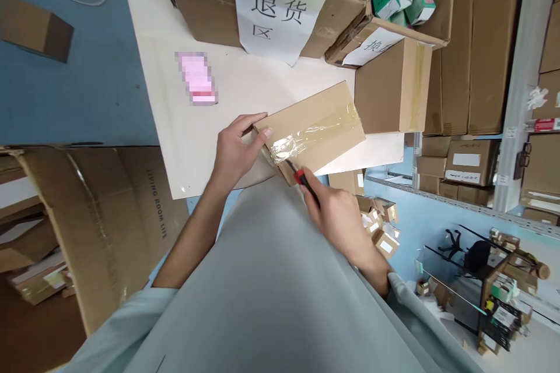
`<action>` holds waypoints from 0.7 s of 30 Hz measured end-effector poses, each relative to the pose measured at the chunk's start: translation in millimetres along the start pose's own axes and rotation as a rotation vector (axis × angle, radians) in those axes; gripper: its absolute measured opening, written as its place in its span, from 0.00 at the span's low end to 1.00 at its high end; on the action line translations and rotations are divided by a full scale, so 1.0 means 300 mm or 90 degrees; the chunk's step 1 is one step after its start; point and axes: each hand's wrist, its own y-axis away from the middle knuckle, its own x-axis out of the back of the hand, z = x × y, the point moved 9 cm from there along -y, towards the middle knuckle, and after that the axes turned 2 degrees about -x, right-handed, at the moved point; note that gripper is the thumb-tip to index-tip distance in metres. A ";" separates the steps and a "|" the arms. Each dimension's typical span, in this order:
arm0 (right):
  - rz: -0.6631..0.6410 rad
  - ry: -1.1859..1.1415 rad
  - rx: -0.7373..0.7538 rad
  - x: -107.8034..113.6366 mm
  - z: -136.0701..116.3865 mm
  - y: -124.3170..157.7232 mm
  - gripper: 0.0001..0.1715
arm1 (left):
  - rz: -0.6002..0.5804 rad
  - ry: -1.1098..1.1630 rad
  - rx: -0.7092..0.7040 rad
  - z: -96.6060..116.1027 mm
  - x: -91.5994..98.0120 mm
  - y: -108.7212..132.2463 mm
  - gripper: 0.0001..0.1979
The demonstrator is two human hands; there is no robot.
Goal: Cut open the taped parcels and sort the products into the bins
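Observation:
A flat brown cardboard box [321, 116] sealed with clear tape lies at the near edge of the white table [175, 145]. My left hand [234, 151] grips the box's near left corner, thumb on top. My right hand [336, 215] is closed round a red-and-black utility knife [303, 179], whose tip touches the taped end of the box.
Large open cartons with paper signs [275, 11] stand at the table's far side, and a closed carton [391, 87] sits right of the box. A pink item [199, 78] lies on the table. A big open carton [87, 227] stands at the left. Shelves of boxes [481, 70] fill the right.

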 end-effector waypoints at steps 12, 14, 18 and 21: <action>0.328 -0.353 -0.165 0.085 0.662 -0.174 0.33 | -0.037 -0.266 -0.172 0.328 -0.220 -0.062 0.21; 0.311 -0.390 -0.159 0.065 0.695 -0.189 0.31 | -0.105 -0.302 -0.217 0.386 -0.391 -0.071 0.20; 0.278 -0.446 -0.126 0.038 0.737 -0.221 0.29 | -0.165 -0.366 -0.245 0.391 -0.631 -0.095 0.19; 0.249 -0.460 -0.075 0.032 0.745 -0.249 0.27 | -0.159 -0.384 -0.235 0.357 -0.686 -0.102 0.18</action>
